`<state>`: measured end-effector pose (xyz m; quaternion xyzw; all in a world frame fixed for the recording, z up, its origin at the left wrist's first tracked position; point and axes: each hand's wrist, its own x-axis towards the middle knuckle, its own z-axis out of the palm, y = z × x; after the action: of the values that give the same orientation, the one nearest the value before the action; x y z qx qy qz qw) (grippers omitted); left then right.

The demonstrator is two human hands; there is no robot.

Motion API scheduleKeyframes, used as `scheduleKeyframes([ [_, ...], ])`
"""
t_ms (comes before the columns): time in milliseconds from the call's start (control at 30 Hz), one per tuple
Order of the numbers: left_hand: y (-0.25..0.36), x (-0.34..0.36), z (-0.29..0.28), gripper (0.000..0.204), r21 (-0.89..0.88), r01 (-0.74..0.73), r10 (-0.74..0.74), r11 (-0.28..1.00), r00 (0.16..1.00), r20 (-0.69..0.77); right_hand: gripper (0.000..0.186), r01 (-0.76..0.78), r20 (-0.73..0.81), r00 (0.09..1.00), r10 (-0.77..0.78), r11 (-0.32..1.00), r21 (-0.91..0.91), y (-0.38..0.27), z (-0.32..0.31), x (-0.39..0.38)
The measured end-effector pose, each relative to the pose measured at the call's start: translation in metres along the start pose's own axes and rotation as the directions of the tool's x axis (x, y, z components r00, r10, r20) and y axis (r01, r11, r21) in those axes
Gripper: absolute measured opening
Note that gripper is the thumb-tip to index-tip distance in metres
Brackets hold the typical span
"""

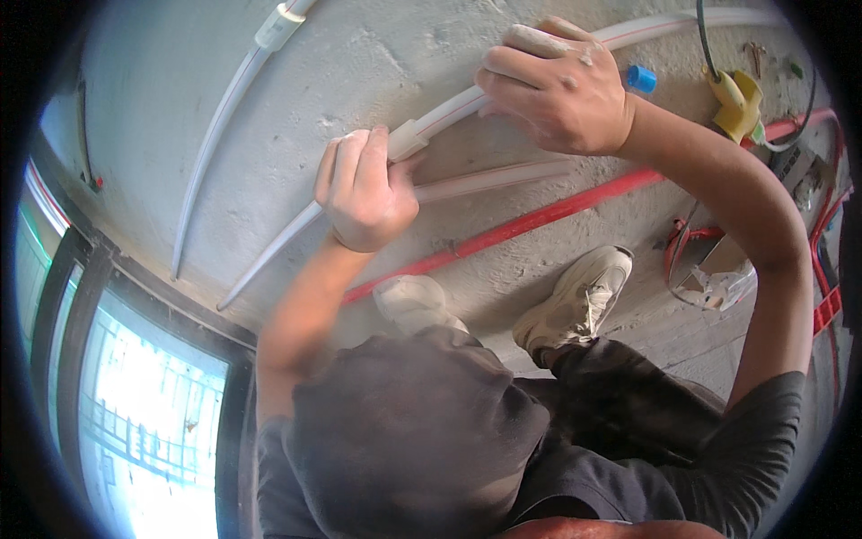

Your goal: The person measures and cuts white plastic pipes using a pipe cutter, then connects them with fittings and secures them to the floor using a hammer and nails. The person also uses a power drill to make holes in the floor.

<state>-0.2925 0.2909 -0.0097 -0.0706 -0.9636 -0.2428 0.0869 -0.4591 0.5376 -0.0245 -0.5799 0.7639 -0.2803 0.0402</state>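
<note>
My left hand (366, 190) is closed around a thin white plastic pipe, right beside a wider white coupling (409, 141). Up and to the right, my right hand (558, 88) wraps around the pipe (453, 110) on the coupling's other side. A faint red line runs along this pipe, which curves on toward the top right. Below my left hand the lower pipe length (269, 256) slants down to the left. A loose white pipe piece (494, 180) lies on the concrete beneath my hands. My palms hide where the fingers meet the pipe.
Another white pipe with a coupling (280, 27) runs at the left. A red pipe (539, 216) crosses the floor near my shoes (579, 301). A blue plastic fitting (641, 79), a yellow corded item (738, 103) and debris (718, 283) lie right. A dark-framed window (153, 395) stands lower left.
</note>
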Motion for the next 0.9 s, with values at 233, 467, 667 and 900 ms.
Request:
scheduleKeyframes([
  [233, -0.002, -0.001, 0.003, 0.041, 0.01, -0.042, 0.042, 0.999, 0.998, -0.046, 0.025, -0.039, 0.08, 0.996, 0.043, 0.998, -0.044, -0.001, -0.003, 0.001],
  [467, -0.002, -0.001, 0.001, 0.03, -0.024, -0.045, 0.044, 0.999, 0.998, -0.056, 0.048, -0.009, 0.171, 0.985, 0.013, 1.0, -0.028, -0.038, 0.012, 0.033],
  [667, -0.002, -0.007, 0.001, 0.022, -0.072, -0.004, -0.002, 0.997, 0.997, -0.082, 0.053, 0.01, 0.095, 0.995, -0.011, 1.0, 0.011, -0.058, 0.022, 0.054],
  [900, -0.003, -0.009, -0.005, 0.019, -0.081, 0.007, -0.009, 0.997, 1.0, -0.016, 0.043, 0.054, 0.23, 0.971, -0.057, 0.998, 0.021, -0.045, 0.01, 0.054],
])
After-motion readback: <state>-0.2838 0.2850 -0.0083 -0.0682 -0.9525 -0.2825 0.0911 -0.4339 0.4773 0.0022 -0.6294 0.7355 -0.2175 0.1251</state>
